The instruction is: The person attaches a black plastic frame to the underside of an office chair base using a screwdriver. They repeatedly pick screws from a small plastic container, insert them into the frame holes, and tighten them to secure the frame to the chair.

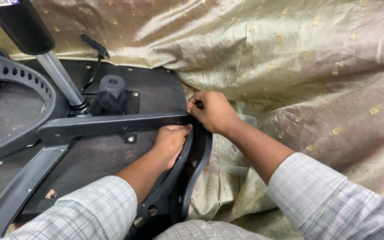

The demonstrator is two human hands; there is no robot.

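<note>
Right hand [214, 111] pinches gold fabric [290, 66] at the seat edge [178, 95]; left hand [170, 141] seemingly curled, gripping the black armrest [192, 164].

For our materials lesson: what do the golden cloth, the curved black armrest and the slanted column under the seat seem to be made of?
Golden cloth: probably silk or satin, since it is glossy with soft folds and woven gold motifs.
Curved black armrest: likely moulded plastic, matte with smooth rounded edges.
Column: looks like polished metal, silvery and reflective.
</note>
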